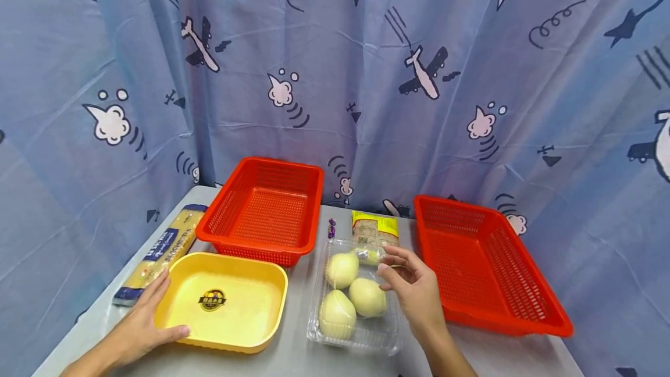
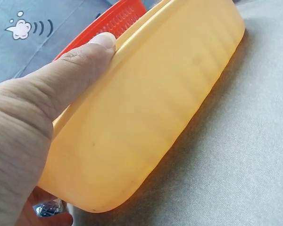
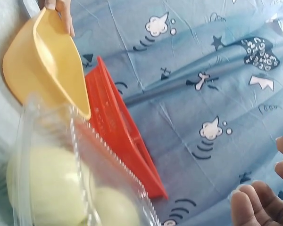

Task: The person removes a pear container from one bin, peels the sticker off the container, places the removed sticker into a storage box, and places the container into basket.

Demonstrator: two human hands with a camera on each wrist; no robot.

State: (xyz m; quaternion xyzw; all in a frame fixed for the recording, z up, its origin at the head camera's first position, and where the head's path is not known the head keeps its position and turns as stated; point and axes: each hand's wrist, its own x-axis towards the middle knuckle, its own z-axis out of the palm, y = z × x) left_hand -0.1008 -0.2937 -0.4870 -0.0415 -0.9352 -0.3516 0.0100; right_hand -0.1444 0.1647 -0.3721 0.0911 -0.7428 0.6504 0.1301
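The yellow basin (image 1: 246, 304), a shallow rectangle with rounded corners and sloping sides, sits upright on the counter (image 1: 297, 313). A dark, gold-edged emblem marks its floor. The left hand (image 1: 138, 322) grips its near left corner, the thumb over the near rim and the fingers along the outer left side. Just to its right, apart from it, a clear plastic container (image 1: 379, 331) lies flat with its long sides running away from the person. Three round, pale yellow-green fruits (image 1: 337, 314) rest inside, grouped toward its left. The right hand (image 1: 416, 290) hovers by its right side, fingers bent.
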